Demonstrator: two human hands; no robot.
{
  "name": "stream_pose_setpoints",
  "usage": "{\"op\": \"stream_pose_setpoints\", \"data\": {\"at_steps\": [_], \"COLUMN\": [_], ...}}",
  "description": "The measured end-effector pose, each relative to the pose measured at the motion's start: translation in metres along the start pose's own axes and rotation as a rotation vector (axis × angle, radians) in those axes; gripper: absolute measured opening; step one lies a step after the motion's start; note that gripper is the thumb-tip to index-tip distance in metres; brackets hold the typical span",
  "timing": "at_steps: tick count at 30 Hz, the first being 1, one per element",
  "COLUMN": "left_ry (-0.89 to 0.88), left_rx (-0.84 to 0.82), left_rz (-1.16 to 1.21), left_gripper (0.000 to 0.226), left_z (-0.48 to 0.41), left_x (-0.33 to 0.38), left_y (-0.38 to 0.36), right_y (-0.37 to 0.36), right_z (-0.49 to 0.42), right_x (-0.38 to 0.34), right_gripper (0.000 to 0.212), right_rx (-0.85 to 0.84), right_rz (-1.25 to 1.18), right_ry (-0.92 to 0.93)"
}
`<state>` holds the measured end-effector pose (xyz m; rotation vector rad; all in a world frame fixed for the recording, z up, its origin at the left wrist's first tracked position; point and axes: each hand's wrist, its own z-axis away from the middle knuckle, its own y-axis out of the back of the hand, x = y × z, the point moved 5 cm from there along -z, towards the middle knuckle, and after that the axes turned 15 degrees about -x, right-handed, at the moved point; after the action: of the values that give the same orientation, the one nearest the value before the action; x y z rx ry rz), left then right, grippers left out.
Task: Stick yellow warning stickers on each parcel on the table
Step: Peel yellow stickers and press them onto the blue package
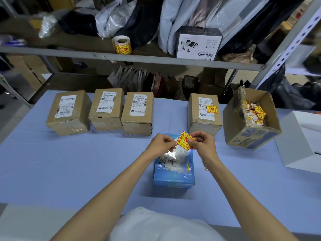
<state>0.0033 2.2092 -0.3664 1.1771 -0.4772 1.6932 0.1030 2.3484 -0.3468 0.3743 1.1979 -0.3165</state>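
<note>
Both hands hold one yellow warning sticker [184, 140] above a blue parcel [173, 173] that lies in front of me. My left hand [162, 143] pinches the sticker's left edge and my right hand [202, 142] pinches its right side. Behind them stands a row of brown cardboard parcels with white shipping labels: a left one [69, 112], a second [106, 108], a third [138, 113], and a right one [205, 113] that carries a yellow sticker [211, 109] on top.
An open cardboard box [251, 134] with several crumpled sticker backings stands at the right. A white box [302, 141] sits at the far right edge. A roll of yellow stickers [122, 44] rests on the metal shelf behind the blue table [69, 162].
</note>
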Motion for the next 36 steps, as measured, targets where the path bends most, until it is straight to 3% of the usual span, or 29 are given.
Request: {"op": "stream_pose_setpoints", "data": {"at_steps": [8, 32, 36], "left_ry": [-0.041, -0.025, -0.027], "left_rx": [-0.025, -0.057, -0.041], "left_rz": [0.12, 0.071, 0.078], "left_gripper": [0.017, 0.013, 0.014], "left_z": [0.002, 0.0, -0.001], "left_x": [0.006, 0.008, 0.008], "left_y": [-0.001, -0.003, -0.003], "right_y": [0.001, 0.003, 0.009], "right_z": [-0.002, -0.01, -0.007], "right_x": [-0.001, 0.005, 0.003], "right_gripper": [0.013, 0.016, 0.027], "right_rx": [-0.011, 0.008, 0.148], "right_rz": [0.008, 0.017, 0.251], "right_ry": [0.013, -0.006, 0.079]}}
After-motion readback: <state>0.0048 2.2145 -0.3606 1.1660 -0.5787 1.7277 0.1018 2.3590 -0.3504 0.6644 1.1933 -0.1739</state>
